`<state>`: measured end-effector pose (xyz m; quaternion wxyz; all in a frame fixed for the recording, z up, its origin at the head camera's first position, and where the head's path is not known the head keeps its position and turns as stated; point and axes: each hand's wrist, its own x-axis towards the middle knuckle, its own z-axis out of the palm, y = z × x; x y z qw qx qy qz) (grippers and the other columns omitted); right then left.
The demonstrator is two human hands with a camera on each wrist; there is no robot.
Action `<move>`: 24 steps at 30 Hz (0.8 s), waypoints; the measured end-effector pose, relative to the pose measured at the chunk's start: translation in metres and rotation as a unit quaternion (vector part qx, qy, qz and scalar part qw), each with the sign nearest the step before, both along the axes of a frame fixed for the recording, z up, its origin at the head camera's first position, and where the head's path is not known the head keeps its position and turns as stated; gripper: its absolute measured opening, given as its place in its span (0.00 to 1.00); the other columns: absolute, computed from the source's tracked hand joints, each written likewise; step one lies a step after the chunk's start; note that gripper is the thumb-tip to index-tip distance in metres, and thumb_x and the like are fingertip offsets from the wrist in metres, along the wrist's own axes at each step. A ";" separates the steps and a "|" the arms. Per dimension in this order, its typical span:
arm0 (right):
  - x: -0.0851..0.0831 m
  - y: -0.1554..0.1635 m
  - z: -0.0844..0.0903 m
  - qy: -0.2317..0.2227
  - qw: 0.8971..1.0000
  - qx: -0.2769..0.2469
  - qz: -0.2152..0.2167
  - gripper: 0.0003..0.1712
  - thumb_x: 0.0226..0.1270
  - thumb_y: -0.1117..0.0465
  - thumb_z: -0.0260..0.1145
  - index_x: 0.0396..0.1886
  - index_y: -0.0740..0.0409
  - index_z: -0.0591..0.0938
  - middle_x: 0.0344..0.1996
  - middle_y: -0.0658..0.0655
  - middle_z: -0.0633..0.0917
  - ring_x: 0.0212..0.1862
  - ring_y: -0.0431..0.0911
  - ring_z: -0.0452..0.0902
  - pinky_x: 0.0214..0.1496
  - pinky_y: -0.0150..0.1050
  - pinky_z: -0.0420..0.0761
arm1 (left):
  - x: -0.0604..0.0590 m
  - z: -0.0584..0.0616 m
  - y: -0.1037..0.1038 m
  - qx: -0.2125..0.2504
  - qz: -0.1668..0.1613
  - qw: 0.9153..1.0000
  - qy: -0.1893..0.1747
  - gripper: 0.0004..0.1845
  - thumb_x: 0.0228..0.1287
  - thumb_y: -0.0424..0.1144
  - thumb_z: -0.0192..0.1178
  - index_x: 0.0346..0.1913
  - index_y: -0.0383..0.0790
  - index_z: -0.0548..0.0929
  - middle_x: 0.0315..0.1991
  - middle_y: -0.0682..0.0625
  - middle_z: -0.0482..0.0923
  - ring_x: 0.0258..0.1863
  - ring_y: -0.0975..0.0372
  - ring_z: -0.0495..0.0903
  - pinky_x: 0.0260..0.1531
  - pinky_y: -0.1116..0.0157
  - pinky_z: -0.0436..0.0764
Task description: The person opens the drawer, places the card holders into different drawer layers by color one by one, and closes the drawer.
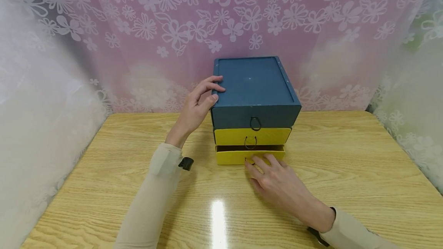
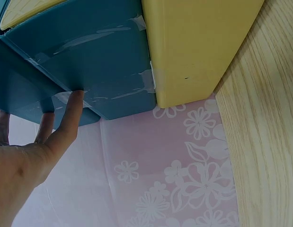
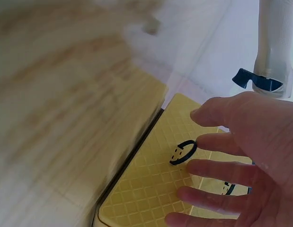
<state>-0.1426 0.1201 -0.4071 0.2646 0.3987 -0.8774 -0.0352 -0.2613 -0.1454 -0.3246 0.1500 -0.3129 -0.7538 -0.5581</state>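
A pale wooden table (image 1: 346,172) fills the lower part of the head view, backed by a pink curtain (image 1: 155,22) printed with white flowers and flanked by sheer white lace on both sides. At the far middle of the table stands a small drawer box (image 1: 254,87) with a dark blue top and shell, its back close to the curtain. Its front carries three drawers stacked one over the other, each with a small dark ring pull: a blue top drawer (image 1: 255,117), a yellow middle drawer (image 1: 252,136) and a yellow bottom drawer (image 1: 250,155), which sits pulled out a little, showing a dark gap along its upper edge. The left hand (image 1: 198,107) rests against the box's left upper edge, its fingers straight and slightly spread, the fingertips lying on the blue top and the thumb on the side; the left wrist view shows a straight finger pressed flat on the taped blue wall. The right hand (image 1: 277,181) lies low over the table just in front of the bottom drawer, its fingers relaxed and apart, the fingertips at the drawer's front by its ring pull (image 3: 183,152); they curl round nothing. Both arms wear pale beige sleeves (image 1: 155,195).
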 end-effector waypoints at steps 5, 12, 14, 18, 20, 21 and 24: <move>-0.002 0.001 -0.001 -0.007 1.000 0.004 -0.005 0.26 0.59 0.50 0.77 0.57 0.48 0.87 0.52 0.53 0.87 0.48 0.54 0.84 0.37 0.44 0.89 | 0.000 -0.001 0.000 -0.001 0.000 1.000 0.002 0.16 0.77 0.41 0.49 0.56 0.39 0.82 0.74 0.51 0.69 0.76 0.62 0.64 0.77 0.46 0.63; -0.005 0.001 -0.001 -0.004 1.000 -0.002 0.007 0.25 0.58 0.51 0.78 0.56 0.50 0.87 0.50 0.54 0.86 0.46 0.54 0.83 0.42 0.45 0.88 | 0.000 0.000 0.000 -0.001 0.001 1.000 0.001 0.16 0.77 0.42 0.49 0.56 0.39 0.82 0.74 0.51 0.69 0.76 0.62 0.64 0.77 0.48 0.63; -0.006 0.002 -0.001 -0.002 1.000 -0.006 0.013 0.24 0.58 0.52 0.78 0.55 0.51 0.87 0.49 0.54 0.86 0.45 0.53 0.83 0.42 0.45 0.88 | 0.001 0.000 0.000 0.000 0.001 1.000 0.000 0.16 0.77 0.41 0.49 0.57 0.39 0.82 0.74 0.51 0.69 0.76 0.62 0.64 0.77 0.48 0.62; -0.009 0.002 0.000 0.007 1.000 0.008 0.014 0.22 0.59 0.61 0.78 0.54 0.52 0.87 0.49 0.55 0.86 0.45 0.53 0.83 0.38 0.43 0.88 | 0.000 -0.001 0.000 0.001 -0.001 1.000 0.000 0.16 0.77 0.41 0.49 0.57 0.38 0.82 0.74 0.50 0.69 0.76 0.61 0.64 0.77 0.45 0.61; -0.010 0.002 0.001 0.013 1.000 0.017 0.013 0.21 0.59 0.66 0.77 0.53 0.53 0.88 0.49 0.56 0.86 0.45 0.53 0.83 0.36 0.41 0.88 | 0.000 -0.001 0.000 0.002 -0.001 1.000 0.000 0.16 0.77 0.41 0.49 0.56 0.38 0.82 0.74 0.51 0.69 0.76 0.62 0.64 0.77 0.46 0.62; -0.011 0.002 0.002 0.017 1.000 0.021 0.012 0.20 0.58 0.68 0.77 0.52 0.54 0.88 0.48 0.56 0.86 0.45 0.53 0.83 0.34 0.40 0.88 | 0.000 -0.001 0.000 0.002 -0.001 1.000 0.001 0.16 0.77 0.41 0.49 0.56 0.38 0.82 0.74 0.51 0.69 0.76 0.62 0.64 0.77 0.46 0.62; -0.014 0.001 0.002 0.026 0.999 0.021 0.012 0.17 0.58 0.72 0.75 0.47 0.55 0.89 0.46 0.56 0.86 0.43 0.54 0.83 0.28 0.38 0.86 | 0.000 -0.001 0.000 0.004 -0.002 1.000 0.000 0.16 0.77 0.41 0.49 0.56 0.38 0.82 0.74 0.51 0.69 0.76 0.62 0.65 0.77 0.47 0.63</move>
